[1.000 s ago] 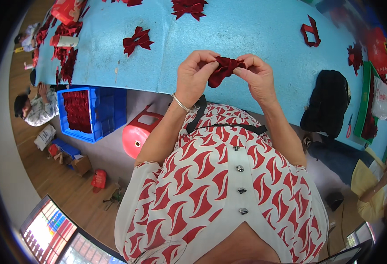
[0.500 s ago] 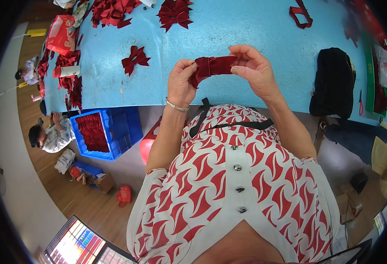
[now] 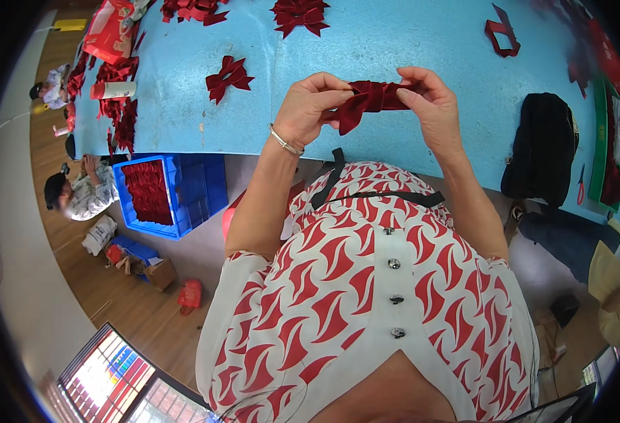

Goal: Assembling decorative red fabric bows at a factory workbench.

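Note:
Between my two hands a dark red velvet ribbon bow [image 3: 370, 101] is stretched out above the near part of the blue table [image 3: 394, 42]. My left hand [image 3: 315, 106] pinches its left side, the thumb and fingers closed near the knot, and a pointed tail hangs below. My right hand [image 3: 431, 104] pinches the right end of the ribbon between thumb and fingers. A finished-looking red bow [image 3: 228, 78] lies on the table to the left of my hands. Farther off is a small stack of red bows [image 3: 301, 15].
A blue crate [image 3: 176, 196] full of red bows stands below the table's left edge. A black bag [image 3: 539, 148] and red-handled scissors [image 3: 580, 187] lie at the right. A ribbon loop [image 3: 501, 34] rests at the far right. Another person [image 3: 84, 190] sits at the left.
The ribbon in my hands has been pulled together into a bow with a hanging tail. My hands have shifted slightly to the right, and the whole view has turned a little.

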The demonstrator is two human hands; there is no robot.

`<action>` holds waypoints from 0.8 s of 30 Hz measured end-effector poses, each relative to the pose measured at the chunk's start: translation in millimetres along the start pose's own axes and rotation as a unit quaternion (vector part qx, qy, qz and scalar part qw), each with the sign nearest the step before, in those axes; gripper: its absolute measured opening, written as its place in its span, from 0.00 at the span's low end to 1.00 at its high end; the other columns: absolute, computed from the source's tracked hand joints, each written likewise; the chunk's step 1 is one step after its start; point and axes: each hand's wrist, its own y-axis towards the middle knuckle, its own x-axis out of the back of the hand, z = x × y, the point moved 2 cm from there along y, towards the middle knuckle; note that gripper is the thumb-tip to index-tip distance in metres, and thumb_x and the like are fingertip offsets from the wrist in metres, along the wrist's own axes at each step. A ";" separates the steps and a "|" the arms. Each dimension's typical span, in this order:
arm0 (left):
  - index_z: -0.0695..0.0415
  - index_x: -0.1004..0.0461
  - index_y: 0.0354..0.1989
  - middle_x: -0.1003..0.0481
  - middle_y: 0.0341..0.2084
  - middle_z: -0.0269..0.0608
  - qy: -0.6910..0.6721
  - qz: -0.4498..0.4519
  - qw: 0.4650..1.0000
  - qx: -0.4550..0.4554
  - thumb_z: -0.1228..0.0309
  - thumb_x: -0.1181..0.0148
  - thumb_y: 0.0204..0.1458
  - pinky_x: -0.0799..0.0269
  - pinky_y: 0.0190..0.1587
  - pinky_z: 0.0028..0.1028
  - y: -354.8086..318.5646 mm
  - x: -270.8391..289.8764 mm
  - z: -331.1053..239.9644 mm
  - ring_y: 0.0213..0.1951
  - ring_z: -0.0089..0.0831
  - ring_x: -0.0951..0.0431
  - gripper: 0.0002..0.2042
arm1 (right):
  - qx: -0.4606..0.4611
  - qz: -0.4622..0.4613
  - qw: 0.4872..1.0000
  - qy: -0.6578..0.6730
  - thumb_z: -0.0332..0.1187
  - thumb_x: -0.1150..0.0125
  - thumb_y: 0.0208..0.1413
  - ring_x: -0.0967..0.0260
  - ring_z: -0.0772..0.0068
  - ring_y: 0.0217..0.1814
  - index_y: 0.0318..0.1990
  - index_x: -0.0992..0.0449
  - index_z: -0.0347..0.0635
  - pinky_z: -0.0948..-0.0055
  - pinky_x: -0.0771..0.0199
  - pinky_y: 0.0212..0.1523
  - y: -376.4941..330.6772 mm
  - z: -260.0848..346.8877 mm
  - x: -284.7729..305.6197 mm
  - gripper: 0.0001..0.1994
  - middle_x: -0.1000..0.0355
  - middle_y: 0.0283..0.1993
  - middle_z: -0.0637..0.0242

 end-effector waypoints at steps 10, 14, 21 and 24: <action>0.62 0.29 0.30 0.25 0.25 0.45 0.023 0.018 0.999 -0.018 0.79 0.46 0.47 0.39 0.13 0.16 1.8 -15.4 -2.0 0.21 0.29 0.24 0.02 | 0.005 0.028 0.999 0.040 0.23 0.44 0.47 0.35 0.79 0.42 0.37 0.30 0.38 0.78 0.32 0.44 1.2 4.4 14.7 0.08 0.32 0.40 0.67; 0.61 0.30 0.31 0.26 0.25 0.47 -0.007 0.002 0.999 -0.032 0.78 0.47 0.49 0.38 0.13 0.17 1.7 -24.5 3.8 0.23 0.31 0.23 0.02 | -0.017 0.058 0.995 0.074 0.24 0.43 0.46 0.35 0.76 0.44 0.35 0.30 0.39 0.76 0.33 0.46 0.3 8.9 24.6 0.07 0.33 0.43 0.65; 0.62 0.30 0.30 0.26 0.23 0.46 -0.038 0.000 0.998 -0.042 0.78 0.46 0.48 0.36 0.14 0.20 3.0 -38.1 10.3 0.18 0.28 0.27 0.02 | -0.056 0.066 0.993 0.082 0.25 0.40 0.45 0.35 0.73 0.45 0.34 0.30 0.39 0.72 0.35 0.49 -5.4 9.5 22.8 0.08 0.34 0.46 0.63; 0.63 0.30 0.30 0.26 0.24 0.46 -0.044 -0.013 0.998 -0.042 0.78 0.46 0.48 0.35 0.15 0.20 2.3 -40.5 11.6 0.18 0.28 0.27 0.02 | -0.042 0.070 0.992 0.092 0.26 0.39 0.44 0.35 0.73 0.45 0.34 0.30 0.40 0.71 0.35 0.49 -5.5 9.0 19.6 0.09 0.34 0.46 0.64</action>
